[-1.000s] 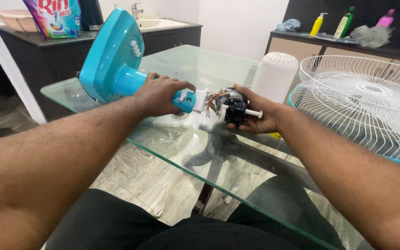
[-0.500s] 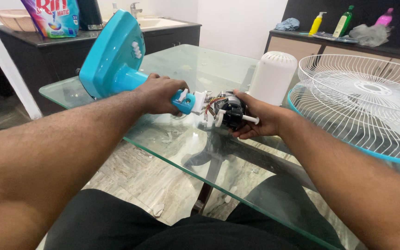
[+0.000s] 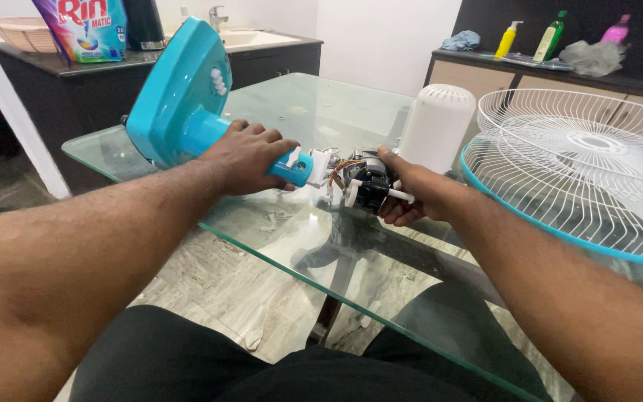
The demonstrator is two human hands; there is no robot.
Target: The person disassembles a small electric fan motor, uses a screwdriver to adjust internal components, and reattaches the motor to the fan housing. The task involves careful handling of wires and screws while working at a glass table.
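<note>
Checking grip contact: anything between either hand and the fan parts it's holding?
Nothing visible. The left hand wraps straight around the blue fan stem, and the right hand cups the black motor directly. The white cover and fan guard sit behind and beside, apart from both grips.

over the last second the right hand (image 3: pixel 411 192) has turned the black fan motor (image 3: pixel 366 186) in its grip, so the white shaft now points toward the wearer rather than off to the right. the fingers have curled further around the motor, and the whole assembly sits slightly lower in view.
</note>
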